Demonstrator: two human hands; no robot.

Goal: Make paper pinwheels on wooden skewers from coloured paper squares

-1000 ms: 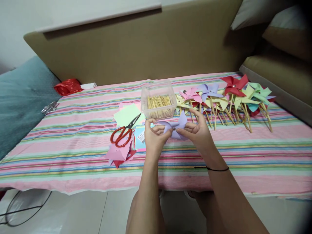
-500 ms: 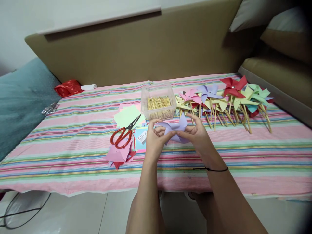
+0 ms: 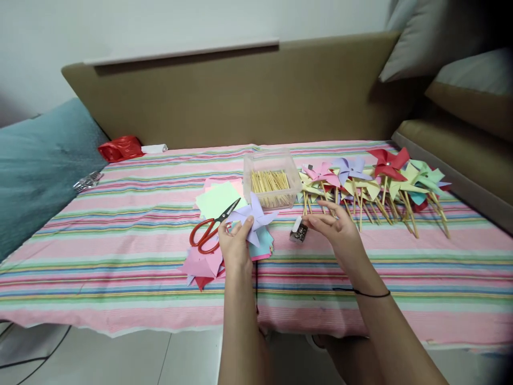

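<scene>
Left hand (image 3: 235,243): the grip is closed to paper thickness, its thumb pressed near the hub of a purple pinwheel (image 3: 261,218), which is held face up above a stack of blue paper (image 3: 263,241), partly covering it. Right hand (image 3: 340,230): the fingers are extended, with the tips at the raised white flap of a small box (image 3: 298,235) of dark, shiny contents; from where I stand, I cannot tell whether this grip has hold of anything. A black cord (image 3: 372,295) encircles the right wrist. Just left of the pinwheel lie scissors (image 3: 218,220) with red handles, the blades pointing away from the person and to the right. Pink cut paper (image 3: 203,263) lies by the handles; pale green paper (image 3: 216,200) lies beyond. Behind the pinwheel stands a clear container (image 3: 295,181) holding thin sticks (image 3: 269,182). To its right, a group of pinwheels on sticks (image 3: 388,163) lies heaped — red, pink, purple, yellow and green. All of these rest on a striped cloth (image 3: 140,230) spread over the sofa (image 3: 240,101). At the far left, a red bag (image 3: 122,148) sits beside a teal cushion (image 3: 44,147).
</scene>
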